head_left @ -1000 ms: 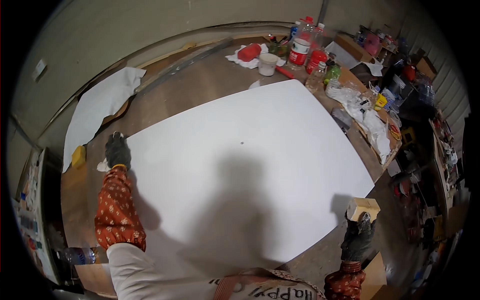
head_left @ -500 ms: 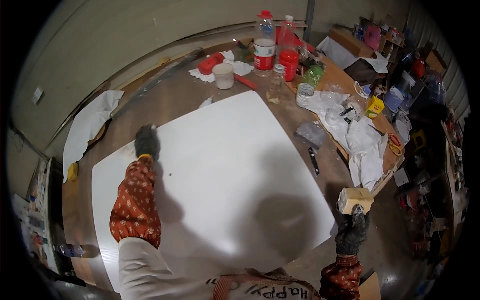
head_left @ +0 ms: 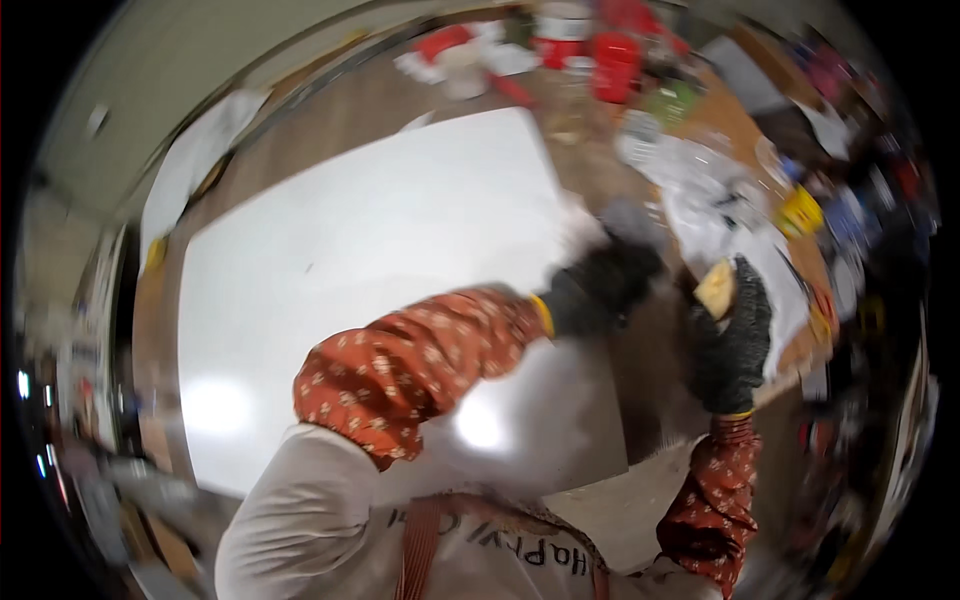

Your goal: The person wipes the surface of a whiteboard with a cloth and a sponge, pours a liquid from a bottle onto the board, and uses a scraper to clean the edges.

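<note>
A large white panel [head_left: 370, 230] with rounded corners lies on the brown table [head_left: 300, 120]. My left hand [head_left: 605, 285], in a dark grey glove, reaches across the panel's right edge. Motion smears its fingers, so whether it holds anything cannot be made out. Just beyond them shows a blurred grey sheet [head_left: 632, 218]. To the right, my right hand [head_left: 740, 335], gloved alike, is closed around a pale yellow block [head_left: 715, 290]. Both forearms wear red flowered sleeve covers.
White crumpled plastic [head_left: 700, 180] and a yellow box [head_left: 800, 212] lie on the right side. Along the back stand red-filled bottles [head_left: 615, 68], a whitish cup [head_left: 462, 72] and a red object [head_left: 442, 42]. A white sheet [head_left: 200, 150] lies at the far left edge.
My left hand has swung from the panel's left edge across to its right side. My right hand has moved up and away from me with the block. The view has shifted and blurred.
</note>
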{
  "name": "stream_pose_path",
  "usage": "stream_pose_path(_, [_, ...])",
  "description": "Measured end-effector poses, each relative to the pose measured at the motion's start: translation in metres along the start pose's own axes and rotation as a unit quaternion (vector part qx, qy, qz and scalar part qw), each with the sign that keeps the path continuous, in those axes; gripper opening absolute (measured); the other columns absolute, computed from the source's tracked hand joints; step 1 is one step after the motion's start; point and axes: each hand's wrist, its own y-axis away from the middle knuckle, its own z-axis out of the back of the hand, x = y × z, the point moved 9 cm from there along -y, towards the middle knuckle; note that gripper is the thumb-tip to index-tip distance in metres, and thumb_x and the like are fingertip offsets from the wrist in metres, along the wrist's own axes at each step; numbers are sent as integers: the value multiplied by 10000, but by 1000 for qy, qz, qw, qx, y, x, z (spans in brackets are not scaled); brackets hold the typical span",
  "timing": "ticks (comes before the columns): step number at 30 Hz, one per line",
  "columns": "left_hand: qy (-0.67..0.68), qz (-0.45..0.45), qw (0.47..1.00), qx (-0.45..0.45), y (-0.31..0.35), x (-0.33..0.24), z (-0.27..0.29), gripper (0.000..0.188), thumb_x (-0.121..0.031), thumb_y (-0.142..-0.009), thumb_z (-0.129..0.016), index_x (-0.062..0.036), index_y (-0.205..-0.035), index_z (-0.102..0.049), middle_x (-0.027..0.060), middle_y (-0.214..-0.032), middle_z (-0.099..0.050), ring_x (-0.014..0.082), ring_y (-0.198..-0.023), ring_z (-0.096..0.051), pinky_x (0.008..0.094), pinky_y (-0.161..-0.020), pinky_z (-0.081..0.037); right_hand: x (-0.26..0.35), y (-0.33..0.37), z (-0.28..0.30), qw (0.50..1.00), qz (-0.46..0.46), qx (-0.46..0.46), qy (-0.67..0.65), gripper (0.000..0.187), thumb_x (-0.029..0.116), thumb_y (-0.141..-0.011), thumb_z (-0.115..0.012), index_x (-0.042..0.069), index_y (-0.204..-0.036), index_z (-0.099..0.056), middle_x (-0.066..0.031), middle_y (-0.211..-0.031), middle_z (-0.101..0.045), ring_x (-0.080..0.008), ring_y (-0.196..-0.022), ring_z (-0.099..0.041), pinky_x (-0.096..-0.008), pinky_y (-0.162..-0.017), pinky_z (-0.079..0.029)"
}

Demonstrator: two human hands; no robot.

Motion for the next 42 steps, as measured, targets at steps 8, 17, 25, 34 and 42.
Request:
stream_pose_path(8, [181,184,960,113,66,-88,-3,274,-245,-910,-444,-59,-1038,-600,90,-1064,-607,201,-984,-581,314,-818,-483,-31,-37,-66,971,116,117,171,632,314,-843,-596,75,-1381,-364,-185,-1348,-414,-354,-1238,-390,-434,-1053,-306])
stream_pose_path(17, [-262,249,932,38,126,-1,-19,295,-219,-862,-551,-178,-1151,-598,105,-1279,-522,307,-1142,-515,425,-978,-418,-89,-63,-181,964,129,167,-160,594,307,-892,-522,66,-1398,-327,-138,-1416,-349,-303,-1290,-343,-395,-1063,-315])
stream_pose_path(25, [-648,441,618,61,278,34,153,340,-108,-859,-529,-61,-1195,-542,136,-1193,-552,294,-1104,-532,374,-939,-445,-187,-60,-302,904,90,233,-346,535,235,-956,-430,34,-1420,-258,-126,-1468,-283,-231,-1341,-294,-320,-1054,-348])
stream_pose_path(34, [-537,399,673,-315,299,-13,174,245,-106,-911,-504,-22,-1130,-576,148,-1242,-533,283,-1114,-533,350,-958,-419,-187,-49,-212,933,18,137,-332,546,83,-865,-566,39,-1375,-374,-129,-1374,-417,-243,-1258,-402,-368,-1037,-326])
stream_pose_path(42, [-537,393,719,-200,323,-17,165,328,-110,-896,-527,-79,-1222,-544,151,-1243,-530,309,-1115,-517,386,-931,-429,-94,-18,-127,938,98,81,-323,503,23,-855,-601,-9,-1321,-415,-162,-1361,-438,-256,-1246,-429,-351,-1031,-347])
